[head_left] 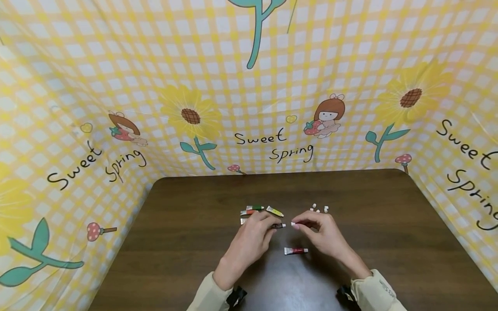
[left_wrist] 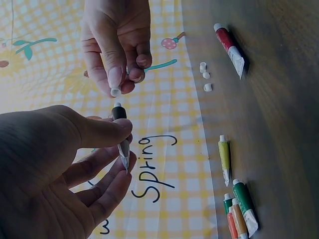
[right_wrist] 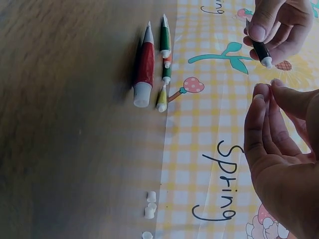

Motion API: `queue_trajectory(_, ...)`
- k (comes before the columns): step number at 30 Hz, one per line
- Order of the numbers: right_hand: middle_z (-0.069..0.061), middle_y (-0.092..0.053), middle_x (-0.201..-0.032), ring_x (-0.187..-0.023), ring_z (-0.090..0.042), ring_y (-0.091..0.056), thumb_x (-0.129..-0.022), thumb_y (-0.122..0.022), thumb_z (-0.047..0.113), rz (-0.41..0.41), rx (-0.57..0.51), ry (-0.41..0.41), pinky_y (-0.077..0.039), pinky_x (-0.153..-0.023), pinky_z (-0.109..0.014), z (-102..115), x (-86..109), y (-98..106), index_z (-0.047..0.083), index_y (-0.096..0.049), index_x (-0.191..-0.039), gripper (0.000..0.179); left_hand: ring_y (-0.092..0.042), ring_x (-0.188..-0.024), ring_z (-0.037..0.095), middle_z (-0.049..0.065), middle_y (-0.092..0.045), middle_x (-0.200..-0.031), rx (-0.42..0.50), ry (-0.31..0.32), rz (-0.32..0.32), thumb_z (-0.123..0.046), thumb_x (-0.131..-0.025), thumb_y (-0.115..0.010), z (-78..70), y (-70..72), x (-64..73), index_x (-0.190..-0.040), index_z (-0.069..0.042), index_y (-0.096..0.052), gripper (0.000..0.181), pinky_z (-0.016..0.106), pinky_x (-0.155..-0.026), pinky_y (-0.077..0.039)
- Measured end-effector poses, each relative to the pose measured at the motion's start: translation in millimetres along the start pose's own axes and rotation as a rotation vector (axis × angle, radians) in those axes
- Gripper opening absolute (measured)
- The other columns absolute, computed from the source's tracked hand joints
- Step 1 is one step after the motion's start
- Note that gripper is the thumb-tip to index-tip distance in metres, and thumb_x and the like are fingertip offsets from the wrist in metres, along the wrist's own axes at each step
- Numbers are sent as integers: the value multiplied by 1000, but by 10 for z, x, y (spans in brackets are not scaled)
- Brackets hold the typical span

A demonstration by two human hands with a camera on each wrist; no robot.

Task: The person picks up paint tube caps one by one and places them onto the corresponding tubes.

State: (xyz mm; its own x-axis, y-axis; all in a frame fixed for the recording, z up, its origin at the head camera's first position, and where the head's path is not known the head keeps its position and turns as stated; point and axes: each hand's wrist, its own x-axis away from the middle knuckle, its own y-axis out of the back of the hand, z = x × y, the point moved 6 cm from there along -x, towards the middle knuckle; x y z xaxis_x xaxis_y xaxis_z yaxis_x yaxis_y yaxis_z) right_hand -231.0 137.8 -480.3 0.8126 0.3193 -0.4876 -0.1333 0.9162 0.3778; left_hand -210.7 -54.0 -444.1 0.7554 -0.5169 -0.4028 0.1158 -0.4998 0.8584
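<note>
My left hand (head_left: 250,237) pinches a small black paint tube (left_wrist: 120,113) between thumb and fingers. Its white nozzle points toward my right hand (head_left: 328,235). Thumb and fingertips of that right hand pinch a small white cap (left_wrist: 115,92), which is a short gap away from the nozzle. Below the hands, in the head view, a red paint tube (head_left: 297,251) lies on the table. Behind my left hand lie a yellow tube (head_left: 275,211), a green tube (head_left: 255,207) and an orange tube (head_left: 248,212), partly hidden.
Several loose white caps (head_left: 326,209) lie on the brown wooden table (head_left: 186,242) behind my right hand. A yellow checked cloth (head_left: 218,65) hangs around the back and sides of the table.
</note>
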Motion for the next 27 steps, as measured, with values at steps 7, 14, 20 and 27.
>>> queue_trajectory(7,-5,-80,-95,-87,-7,-73,-92,-79,-4,-5,-10,27,-61,-77,-21,33,-3,-17,6,-82,-102,14,-70,-112,18,0,-74,-121,-8,-27,2,-7,-98,-77,-30,-20,-1,-117,-14,-79,20,35,-94,-61)
queue_trajectory(14,-4,-80,-95,-87,-8,-74,-92,-79,-5,9,-15,61,-61,-76,-21,58,-7,-46,8,-82,-103,18,-69,-108,17,-1,-74,-118,-20,-35,9,-8,-99,-77,-69,-23,17,-116,-15,-78,19,32,-91,-60)
queue_trajectory(20,-4,-80,-96,-88,-9,-74,-93,-79,-3,17,-22,63,-62,-76,-24,54,-3,-55,8,-83,-104,17,-68,-104,16,-1,-73,-117,-28,-27,16,-10,-100,-76,-77,-28,24,-116,-16,-78,17,31,-89,-60)
queue_trajectory(27,-3,-80,-96,-89,-9,-74,-93,-79,-2,24,-9,60,-63,-76,-28,31,-2,-70,10,-83,-104,17,-67,-101,15,-2,-73,-117,-31,-29,14,-9,-99,-76,-75,-31,20,-116,-17,-78,18,29,-86,-59)
